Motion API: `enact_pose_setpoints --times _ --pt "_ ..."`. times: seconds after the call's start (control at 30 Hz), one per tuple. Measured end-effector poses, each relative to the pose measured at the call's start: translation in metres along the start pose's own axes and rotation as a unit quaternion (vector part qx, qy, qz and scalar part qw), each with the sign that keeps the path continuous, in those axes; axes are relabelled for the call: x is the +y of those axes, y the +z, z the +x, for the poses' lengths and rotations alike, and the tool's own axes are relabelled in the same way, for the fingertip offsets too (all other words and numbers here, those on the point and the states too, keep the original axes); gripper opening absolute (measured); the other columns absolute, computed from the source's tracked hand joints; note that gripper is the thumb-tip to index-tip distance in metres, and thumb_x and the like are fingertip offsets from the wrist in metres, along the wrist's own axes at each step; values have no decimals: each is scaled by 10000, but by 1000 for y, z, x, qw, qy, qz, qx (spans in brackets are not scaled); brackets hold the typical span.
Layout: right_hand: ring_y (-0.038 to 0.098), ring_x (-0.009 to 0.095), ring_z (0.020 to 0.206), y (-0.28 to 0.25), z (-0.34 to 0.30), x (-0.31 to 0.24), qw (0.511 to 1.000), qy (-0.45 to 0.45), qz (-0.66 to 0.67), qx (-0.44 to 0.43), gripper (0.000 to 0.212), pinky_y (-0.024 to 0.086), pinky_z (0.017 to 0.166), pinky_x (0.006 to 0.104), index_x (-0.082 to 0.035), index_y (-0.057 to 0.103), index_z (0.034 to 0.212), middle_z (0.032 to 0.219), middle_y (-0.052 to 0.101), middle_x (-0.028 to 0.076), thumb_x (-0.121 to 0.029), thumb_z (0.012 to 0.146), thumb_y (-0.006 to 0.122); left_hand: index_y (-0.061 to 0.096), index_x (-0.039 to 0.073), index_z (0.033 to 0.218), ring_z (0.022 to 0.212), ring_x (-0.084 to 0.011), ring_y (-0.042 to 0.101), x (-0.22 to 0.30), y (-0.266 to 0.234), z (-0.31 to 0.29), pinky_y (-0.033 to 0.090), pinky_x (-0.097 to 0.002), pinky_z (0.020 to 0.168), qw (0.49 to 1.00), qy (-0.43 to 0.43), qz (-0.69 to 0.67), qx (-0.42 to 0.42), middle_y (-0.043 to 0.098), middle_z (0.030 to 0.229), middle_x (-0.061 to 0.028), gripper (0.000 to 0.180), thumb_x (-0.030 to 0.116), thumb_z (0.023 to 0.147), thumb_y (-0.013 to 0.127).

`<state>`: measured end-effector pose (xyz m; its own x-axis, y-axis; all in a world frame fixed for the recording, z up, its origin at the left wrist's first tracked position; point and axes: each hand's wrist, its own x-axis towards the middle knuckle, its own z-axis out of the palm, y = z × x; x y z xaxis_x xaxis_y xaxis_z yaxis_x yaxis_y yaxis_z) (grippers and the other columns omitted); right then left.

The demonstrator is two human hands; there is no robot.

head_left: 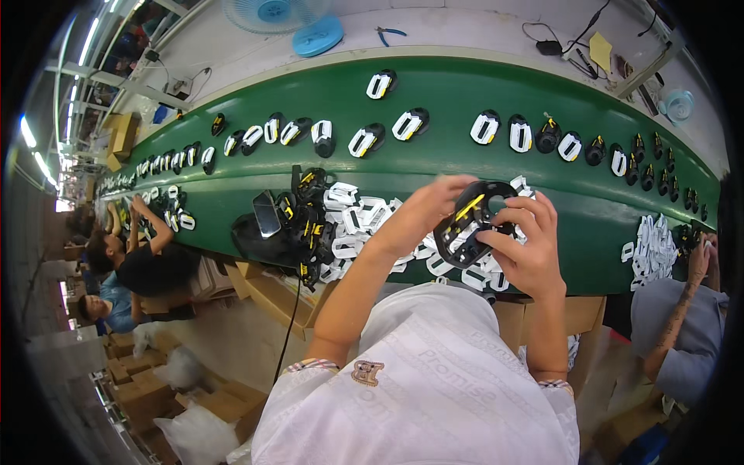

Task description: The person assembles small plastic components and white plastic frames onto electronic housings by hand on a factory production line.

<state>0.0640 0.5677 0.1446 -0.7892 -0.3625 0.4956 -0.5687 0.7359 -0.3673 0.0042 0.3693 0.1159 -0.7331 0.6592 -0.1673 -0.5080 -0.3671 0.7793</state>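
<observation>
Faint lettering [459, 377] and a brown emblem [367, 373] mark the white shirt [426, 422]. The black housing [470, 223] lies between the hands, above the green surface [585, 260]: right hand [531, 244] clamped on its right side, left hand [425, 211] at its left edge, grip unclear.

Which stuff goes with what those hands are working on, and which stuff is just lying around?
Seems to go with the work:
black part with a yellow strip, in the right hand
heaped white pieces
piled black-and-yellow parts
white-topped parts spread across the green surface

Probably just lying about:
phone
blue-handled pliers
yellow paper
</observation>
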Motion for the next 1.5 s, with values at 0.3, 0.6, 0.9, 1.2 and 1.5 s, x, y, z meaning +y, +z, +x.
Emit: enact_pose_setpoints --times 0.3,0.6,0.9,1.2,1.5 --pt "525 123 909 24 -39 -10 722 397 553 124 390 443 765 231 38 435 1175 1035 543 92 -44 810 546 545 -53 1037 720 -137 541 -30 37 8 432 -254 623 959 105 229 129 548 864 -100 283 190 907 484" --pt "497 73 819 36 -46 -7 733 395 542 114 153 424 735 231 37 541 912 866 559 40 -97 837 538 568 -38 973 655 -86 491 -47 40 15 403 -218 582 944 138 220 205 562 800 -47 268 209 915 483" --pt "478 62 796 39 -44 -5 707 392 576 118 257 405 716 209 45 520 1021 907 554 40 -104 812 509 466 -11 1008 759 -44 505 -50 52 22 415 -169 629 946 205 97 232 517 859 -41 218 54 840 588" --pt "481 68 789 47 -40 3 696 392 595 86 209 401 718 217 26 507 981 888 556 39 -107 821 485 412 23 1048 754 -48 430 -54 44 25 377 -177 658 936 257 57 235 434 856 -21 259 24 837 561" --pt "524 86 815 50 -29 13 707 422 566 51 282 429 748 239 35 521 1006 898 567 40 -15 733 573 403 6 1035 711 -57 446 -61 37 25 387 -201 619 880 308 273 236 445 948 -59 193 8 865 493"
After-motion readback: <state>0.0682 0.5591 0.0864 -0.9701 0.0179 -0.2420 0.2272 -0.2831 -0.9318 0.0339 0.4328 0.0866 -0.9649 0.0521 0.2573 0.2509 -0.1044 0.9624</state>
